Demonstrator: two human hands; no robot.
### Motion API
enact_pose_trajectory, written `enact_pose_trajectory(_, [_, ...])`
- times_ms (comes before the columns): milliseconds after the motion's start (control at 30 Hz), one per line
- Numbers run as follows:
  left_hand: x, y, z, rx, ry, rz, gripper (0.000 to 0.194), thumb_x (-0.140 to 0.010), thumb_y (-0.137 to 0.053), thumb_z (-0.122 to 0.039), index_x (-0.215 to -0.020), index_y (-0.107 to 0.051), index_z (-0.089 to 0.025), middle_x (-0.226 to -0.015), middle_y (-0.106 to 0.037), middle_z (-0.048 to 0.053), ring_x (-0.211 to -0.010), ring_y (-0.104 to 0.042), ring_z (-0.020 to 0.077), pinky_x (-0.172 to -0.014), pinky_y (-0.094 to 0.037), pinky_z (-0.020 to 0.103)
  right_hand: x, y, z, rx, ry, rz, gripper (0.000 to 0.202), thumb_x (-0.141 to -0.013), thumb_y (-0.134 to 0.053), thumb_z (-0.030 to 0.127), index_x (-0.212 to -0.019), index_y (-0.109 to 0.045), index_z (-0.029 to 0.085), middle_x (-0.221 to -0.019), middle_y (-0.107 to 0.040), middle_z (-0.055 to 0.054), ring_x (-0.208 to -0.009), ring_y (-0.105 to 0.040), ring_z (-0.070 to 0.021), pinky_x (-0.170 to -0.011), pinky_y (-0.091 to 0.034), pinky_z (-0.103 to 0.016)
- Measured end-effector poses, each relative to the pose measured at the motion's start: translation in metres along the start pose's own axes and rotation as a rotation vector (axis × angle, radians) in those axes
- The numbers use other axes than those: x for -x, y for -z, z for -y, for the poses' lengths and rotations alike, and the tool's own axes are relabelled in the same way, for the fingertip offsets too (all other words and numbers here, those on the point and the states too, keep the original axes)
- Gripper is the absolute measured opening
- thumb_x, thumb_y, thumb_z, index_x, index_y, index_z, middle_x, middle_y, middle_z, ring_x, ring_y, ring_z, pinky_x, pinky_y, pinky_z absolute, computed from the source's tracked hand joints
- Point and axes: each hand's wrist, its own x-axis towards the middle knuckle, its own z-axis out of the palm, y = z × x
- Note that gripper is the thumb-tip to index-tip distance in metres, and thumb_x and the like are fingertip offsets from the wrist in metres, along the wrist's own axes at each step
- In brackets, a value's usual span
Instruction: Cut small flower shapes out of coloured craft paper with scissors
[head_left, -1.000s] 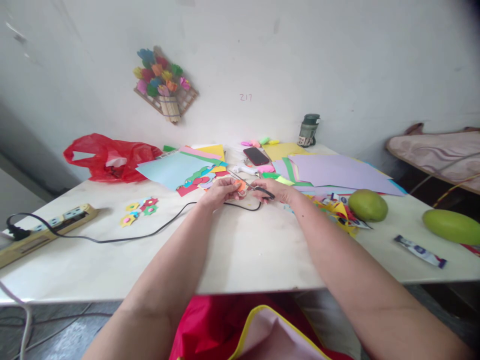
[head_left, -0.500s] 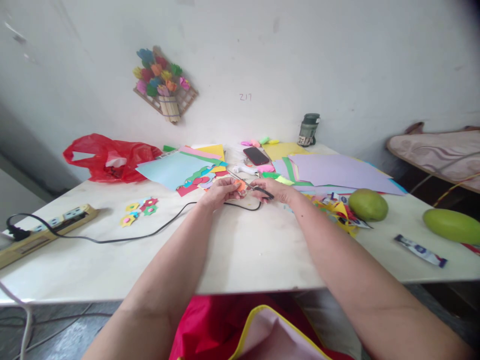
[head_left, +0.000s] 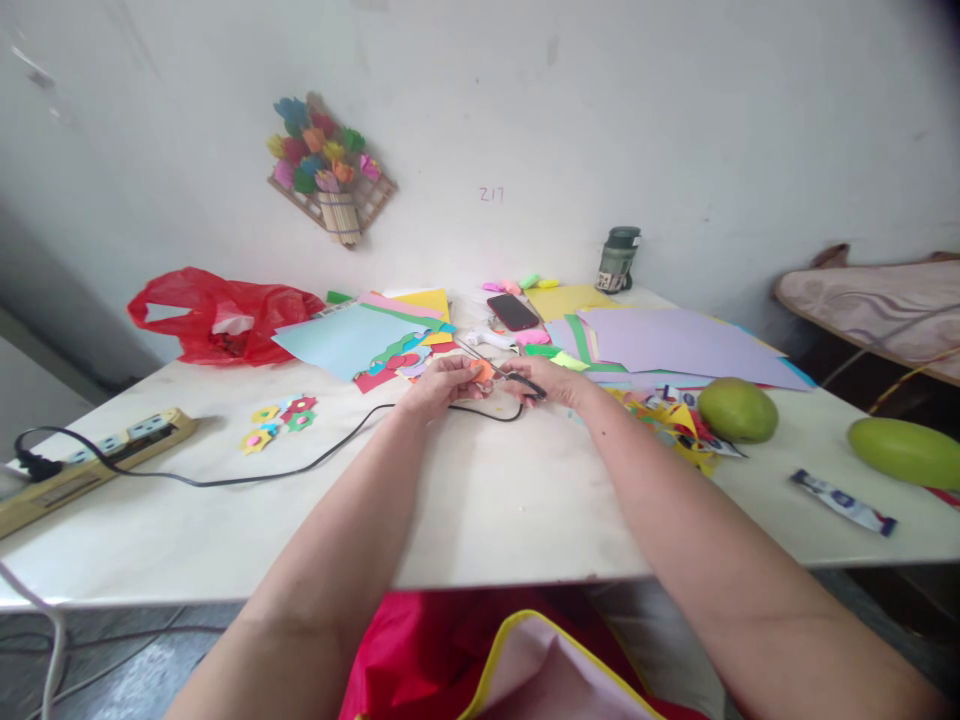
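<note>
Over the middle of the white table, my left hand (head_left: 444, 385) pinches a small piece of orange paper (head_left: 482, 371). My right hand (head_left: 551, 384) grips the black handles of a pair of scissors (head_left: 529, 383), whose blades point left and away, right beside the orange paper. Whether the blades touch the paper is too small to tell. A white glue gun (head_left: 491, 340) lies just beyond my hands, and a black cord (head_left: 330, 462) runs under them to the left. Several small paper flowers (head_left: 301, 408) rest on the table left of my left hand.
A power strip (head_left: 97, 465) and a red plastic bag (head_left: 225, 315) are on the left. Coloured paper sheets (head_left: 667, 335), a phone (head_left: 513, 312) and a green bottle (head_left: 619, 260) stand or lie behind. On the right are paper scraps (head_left: 686, 425), green fruit (head_left: 737, 410) and a tube (head_left: 842, 502).
Both hands stay in nearly the same place, still holding the orange paper and the scissors. The view has shifted very slightly.
</note>
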Motion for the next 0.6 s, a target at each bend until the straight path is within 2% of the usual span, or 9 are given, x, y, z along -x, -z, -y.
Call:
enact_pose_trajectory(333, [-0.0008, 0.0018, 0.0013, 0.015, 0.016, -0.003, 0.034, -0.061, -0.081, -0.034, -0.072, -0.058, -0.012, -0.065, -0.067, 0.005, -0.054, -0.065, 0.0144, -0.060, -0.052, 0.025, -0.0010, -0.0028, -0.0011, -0.031, 0.025, -0.010, 0.030, -0.065, -0.074, 0.033, -0.081, -0.059, 0.013, -0.048, -0.048, 0.007, -0.035, -0.037, -0.0039, -0.034, -0.028, -0.019])
enact_pose_trajectory(600, [-0.0002, 0.0014, 0.0010, 0.023, 0.027, -0.024, 0.035, -0.058, -0.082, -0.033, -0.071, -0.058, -0.012, -0.065, -0.067, 0.004, -0.055, -0.066, 0.0160, -0.060, -0.052, 0.025, 0.0021, -0.0035, 0.0046, -0.005, 0.001, -0.010, 0.025, -0.069, -0.071, 0.031, -0.082, -0.059, 0.013, -0.045, -0.048, 0.007, -0.034, -0.040, -0.0047, -0.033, -0.027, -0.018])
